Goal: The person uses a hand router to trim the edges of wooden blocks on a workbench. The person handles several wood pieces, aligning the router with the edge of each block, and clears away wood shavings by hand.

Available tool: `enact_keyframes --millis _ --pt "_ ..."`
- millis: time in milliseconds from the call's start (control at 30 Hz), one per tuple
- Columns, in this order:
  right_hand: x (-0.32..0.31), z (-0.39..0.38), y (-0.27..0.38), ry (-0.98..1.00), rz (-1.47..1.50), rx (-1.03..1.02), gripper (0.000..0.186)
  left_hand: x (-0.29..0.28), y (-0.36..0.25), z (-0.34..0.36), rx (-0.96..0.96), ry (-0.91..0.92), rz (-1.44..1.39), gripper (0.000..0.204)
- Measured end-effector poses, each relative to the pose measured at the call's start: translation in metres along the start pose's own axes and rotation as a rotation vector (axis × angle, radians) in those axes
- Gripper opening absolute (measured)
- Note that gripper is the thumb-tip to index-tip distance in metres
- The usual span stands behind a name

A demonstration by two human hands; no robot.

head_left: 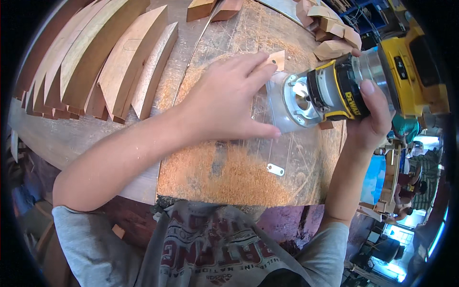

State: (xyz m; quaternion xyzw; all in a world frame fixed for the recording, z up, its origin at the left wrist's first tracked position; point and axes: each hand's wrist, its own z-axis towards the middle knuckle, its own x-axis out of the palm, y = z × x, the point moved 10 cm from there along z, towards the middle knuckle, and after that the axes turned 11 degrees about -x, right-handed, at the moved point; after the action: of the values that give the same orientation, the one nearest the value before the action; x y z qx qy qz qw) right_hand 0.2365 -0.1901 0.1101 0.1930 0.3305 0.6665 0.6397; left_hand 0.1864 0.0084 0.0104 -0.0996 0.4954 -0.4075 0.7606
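Wrapped firmly around a black-and-yellow router (337, 91), the right hand (370, 123) grasps the barrel at its middle, thumb pressed along the near side and a fingertip showing past the far side. The tool lies sideways in that grip — its clear base (282, 112) and metal collet point left of the hand, its bulky yellow motor end (406, 71) sticks out to the right. Facing the base from the left is the left hand (227, 98), loosely spread, thumb on the near side and fingers on the far side of the base's edge; whether it touches the plastic I cannot tell. Just beyond those left fingertips sits a small wooden piece (279, 58) with a dark hole, partly hidden. Nearer the person than the router, between the two forearms, a small pale plate (276, 169) lies on the worktable (303, 153), beside a thick spread of sawdust (224, 177). Well to the left of the grip stands a row of curved wooden pieces (134, 55) — and beyond the router, on the far side, a heap of wood blocks (334, 31). Past the right forearm, other people (406, 191) appear in the background.
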Motion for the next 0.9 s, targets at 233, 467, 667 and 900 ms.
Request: enact_keyframes --millis 233,467,667,900 --pt "0.0017 -0.0009 -0.0006 0.034 -0.027 0.057 0.06 0.0009 -0.0049 0.0024 0.008 -0.004 -0.039 0.096" --pt "0.0018 -0.0019 -0.0022 0.059 -0.053 0.046 0.06 0.0052 -0.0047 0.0025 -0.021 0.017 -0.012 0.096" --pt "0.0016 -0.0012 -0.0032 0.057 -0.011 0.042 0.059 0.006 -0.0027 0.0021 -0.029 0.026 -0.009 0.097" --pt "0.0029 0.0002 -0.0027 0.096 0.003 0.022 0.061 0.0082 -0.0021 0.0018 -0.021 0.023 0.013 0.098"
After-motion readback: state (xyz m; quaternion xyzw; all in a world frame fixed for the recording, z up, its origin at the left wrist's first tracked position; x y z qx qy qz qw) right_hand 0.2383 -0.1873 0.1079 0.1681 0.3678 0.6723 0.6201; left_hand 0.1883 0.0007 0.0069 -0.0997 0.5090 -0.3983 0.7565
